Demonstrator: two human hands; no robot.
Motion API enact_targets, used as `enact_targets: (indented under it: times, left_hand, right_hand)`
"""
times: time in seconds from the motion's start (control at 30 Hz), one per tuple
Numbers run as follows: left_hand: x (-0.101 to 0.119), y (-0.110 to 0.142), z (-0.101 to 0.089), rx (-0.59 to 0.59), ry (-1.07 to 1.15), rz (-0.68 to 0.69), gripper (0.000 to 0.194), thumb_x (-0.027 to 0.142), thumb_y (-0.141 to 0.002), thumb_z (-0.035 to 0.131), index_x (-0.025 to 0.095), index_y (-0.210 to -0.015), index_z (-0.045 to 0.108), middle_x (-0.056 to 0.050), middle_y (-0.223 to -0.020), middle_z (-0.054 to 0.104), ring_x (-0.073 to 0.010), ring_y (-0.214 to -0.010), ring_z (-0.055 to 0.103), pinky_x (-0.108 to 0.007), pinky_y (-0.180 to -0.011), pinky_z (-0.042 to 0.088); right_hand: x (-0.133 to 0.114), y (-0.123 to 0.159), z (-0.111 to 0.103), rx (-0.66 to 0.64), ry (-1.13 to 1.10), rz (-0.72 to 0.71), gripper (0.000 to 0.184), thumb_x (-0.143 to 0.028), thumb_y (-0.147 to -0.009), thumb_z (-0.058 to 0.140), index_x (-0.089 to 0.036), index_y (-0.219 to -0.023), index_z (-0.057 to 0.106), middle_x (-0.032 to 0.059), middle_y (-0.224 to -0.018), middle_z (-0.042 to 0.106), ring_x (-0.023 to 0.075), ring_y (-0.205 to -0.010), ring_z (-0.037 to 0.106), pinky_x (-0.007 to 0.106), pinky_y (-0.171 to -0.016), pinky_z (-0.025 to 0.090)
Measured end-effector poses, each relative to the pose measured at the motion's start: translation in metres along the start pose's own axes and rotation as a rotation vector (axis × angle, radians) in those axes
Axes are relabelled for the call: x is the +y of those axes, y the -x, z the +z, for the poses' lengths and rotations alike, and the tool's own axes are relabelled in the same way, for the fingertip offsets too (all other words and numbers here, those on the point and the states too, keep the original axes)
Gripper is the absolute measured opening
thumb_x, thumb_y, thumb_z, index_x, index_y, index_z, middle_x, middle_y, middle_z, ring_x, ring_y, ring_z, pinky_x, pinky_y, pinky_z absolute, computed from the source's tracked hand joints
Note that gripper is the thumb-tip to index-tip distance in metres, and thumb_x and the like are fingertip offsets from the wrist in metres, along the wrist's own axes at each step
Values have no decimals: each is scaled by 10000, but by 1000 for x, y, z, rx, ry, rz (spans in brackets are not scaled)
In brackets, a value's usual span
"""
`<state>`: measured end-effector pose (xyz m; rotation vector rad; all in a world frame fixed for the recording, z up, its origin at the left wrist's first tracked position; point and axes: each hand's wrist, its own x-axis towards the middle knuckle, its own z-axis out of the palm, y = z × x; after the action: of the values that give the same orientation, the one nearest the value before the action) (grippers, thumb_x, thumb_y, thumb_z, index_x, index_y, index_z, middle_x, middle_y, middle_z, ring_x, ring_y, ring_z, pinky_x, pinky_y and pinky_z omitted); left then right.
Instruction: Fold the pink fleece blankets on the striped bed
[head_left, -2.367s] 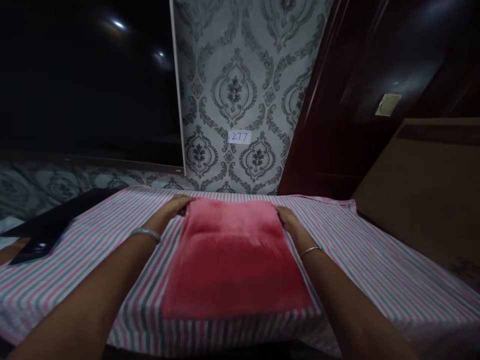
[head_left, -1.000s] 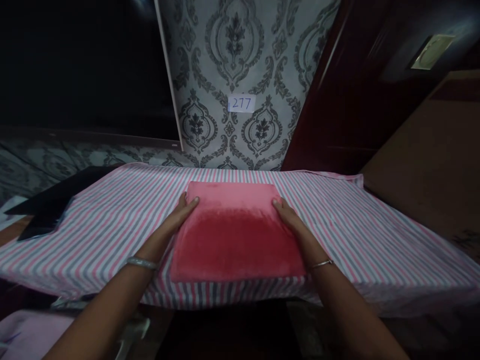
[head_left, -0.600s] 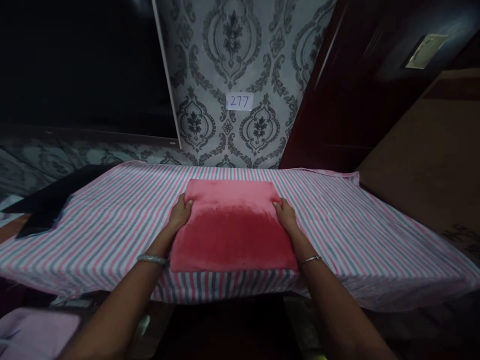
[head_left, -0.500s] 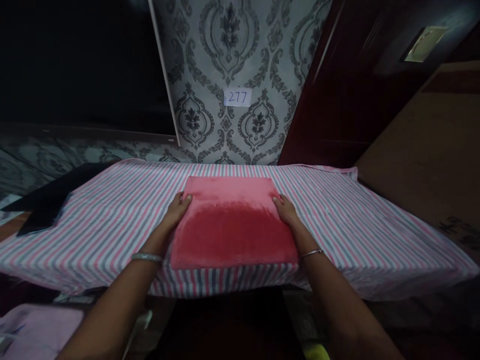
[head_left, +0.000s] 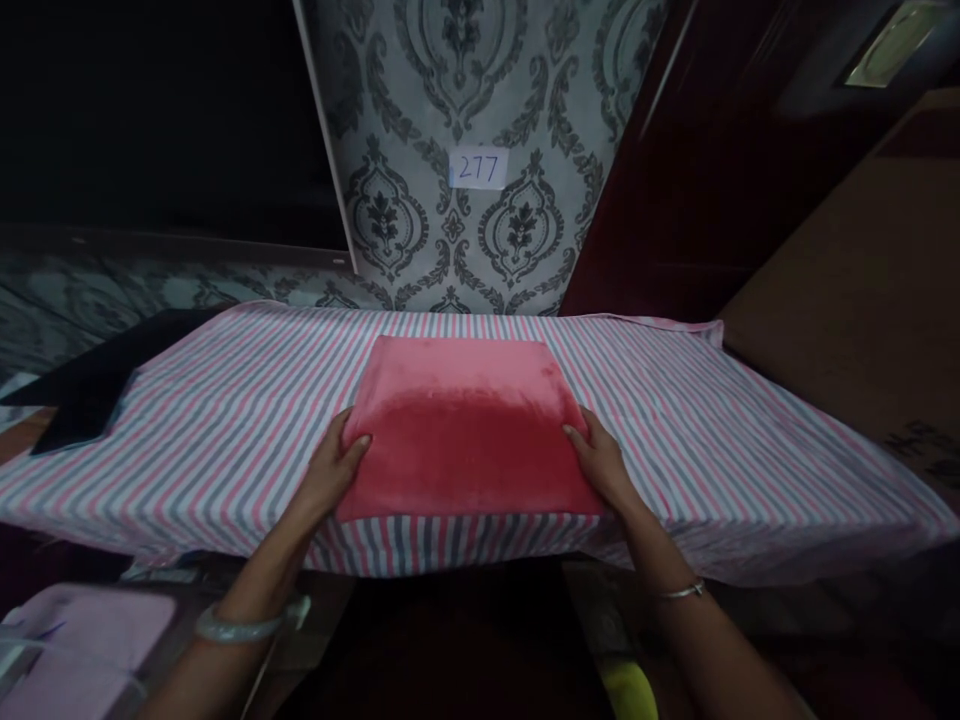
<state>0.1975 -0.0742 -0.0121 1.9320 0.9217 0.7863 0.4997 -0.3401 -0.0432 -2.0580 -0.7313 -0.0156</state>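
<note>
A rectangular folded red plush cloth (head_left: pixel 469 440) lies flat near the front edge of the table, its far part looking paler pink. My left hand (head_left: pixel 334 462) grips its left edge, thumb on top and the other fingers partly hidden at the side. On the opposite edge, my right hand (head_left: pixel 600 455) has its thumb resting on top in the same way, with its fingers mostly out of sight. Beneath the cloth is a pink, white and grey striped tablecloth (head_left: pixel 712 440).
A dark screen (head_left: pixel 165 120) stands at the back left. Behind the table, a paper marked 277 (head_left: pixel 478 168) is on the patterned wall. A large cardboard box (head_left: pixel 862 270) borders the right side. Black flat material (head_left: pixel 90 400) lies at the left end.
Both hands have slid toward me along the side edges of the red plush cloth. The cloth stays on the table; the camera view has shifted slightly.
</note>
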Motion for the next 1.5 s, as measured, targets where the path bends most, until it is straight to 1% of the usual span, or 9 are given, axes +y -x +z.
enact_targets:
  times: [0.27,0.37,0.47,0.57,0.7,0.9,1.1,1.33,1.5]
  left_hand:
    - [1,4,-13,-100,118,-97,816,680,-782,600,194,-1428,491,-139,-1369,615,-314,-1222,612,-448,-1035,510]
    - [12,-4,-18,5,36,-90,854,695,-792,598,226,-1488,439,-146,-1437,557,-310,-1205,626,-445,-999,533]
    - [38,-35,-8,67,-158,145,864,668,-836,552,211,-1545,365,-136,-1618,344,-323,-1429,427,-464,-1159,396]
    - [78,-80,21,-67,-355,309,784,556,-926,478,147,-1572,305,-141,-1653,272,-284,-1539,213,-440,-1249,221]
    - [112,-128,56,-171,-677,166,695,425,-979,412,91,-1573,276,-198,-1657,219,-319,-1546,166,-521,-1236,190]
    - [80,-139,67,-182,-880,49,611,479,-1007,292,153,-1511,408,-188,-1596,370,-350,-1505,262,-614,-1142,312]
    - [60,-141,65,-211,-887,59,651,501,-996,257,138,-1520,389,-182,-1580,389,-344,-1487,280,-600,-1074,407]
    - [52,-152,59,-204,-872,148,619,504,-944,307,123,-1369,548,-180,-1436,545,-324,-1378,439,-483,-1102,397]
    - [36,-174,61,-210,-833,198,678,516,-903,288,85,-1374,513,-204,-1385,570,-347,-1307,489,-518,-1094,384]
  right_hand:
    - [12,1,-6,-39,82,9,656,-562,-888,486,-166,-1406,553,162,-1347,637,333,-1240,606,478,-1029,494]
    - [3,-12,-13,-17,157,-71,661,-552,-931,429,-165,-1464,491,164,-1331,640,327,-1222,612,495,-1028,490]
    - [-31,-39,-8,60,272,-246,658,-489,-971,374,-107,-1505,426,202,-1473,512,329,-1381,465,514,-1129,393]
    - [-78,-74,13,-21,390,-277,624,-436,-1002,359,-116,-1537,379,185,-1586,369,313,-1475,322,506,-1171,334]
    - [-118,-111,44,-170,522,-149,572,-444,-1045,300,-215,-1568,343,106,-1648,272,329,-1514,218,572,-1169,291]
    - [-99,-122,68,-313,553,-85,527,-477,-1061,271,-270,-1515,438,57,-1588,404,329,-1482,270,606,-1151,282]
    - [-76,-126,77,-306,490,-96,496,-483,-1063,280,-297,-1473,489,38,-1521,496,314,-1423,361,535,-1114,351]
    - [-85,-129,76,-258,539,-141,428,-446,-1071,317,-300,-1376,580,37,-1404,603,269,-1319,474,427,-1067,393]
    - [-95,-129,69,-234,530,-143,444,-471,-1073,305,-295,-1372,582,32,-1401,601,265,-1303,476,437,-1042,424]
